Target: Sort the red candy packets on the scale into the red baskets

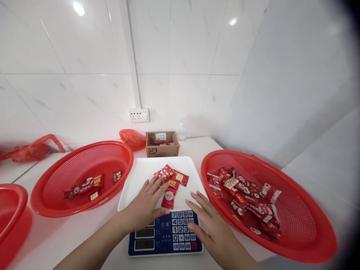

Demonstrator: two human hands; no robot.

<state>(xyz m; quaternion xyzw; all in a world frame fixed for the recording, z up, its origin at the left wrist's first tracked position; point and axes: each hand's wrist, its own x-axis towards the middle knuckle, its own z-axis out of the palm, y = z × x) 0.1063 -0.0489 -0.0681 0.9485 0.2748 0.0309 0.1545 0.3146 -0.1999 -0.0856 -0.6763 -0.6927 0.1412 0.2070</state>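
Note:
Several red snack packets [170,195] lie in a loose pile on the white tray of a digital scale [132,179]. My left hand [146,200] is over the tray's left part, fingers outstretched, its fingertips at the near side of the pile; I cannot tell whether they touch the packets. My right hand [207,219] hovers by the tray's right front corner and the keypad [181,228], fingers spread, holding nothing. To its right, a red basket [312,225] contains many red packets [247,198].
Another red basket [42,202] with a few packets stands left of the scale. A cardboard box [159,151] with packets sits behind, between a red plastic bag [132,138] and a clear bottle [182,132]. Part of a further red basket [17,191] shows at far left.

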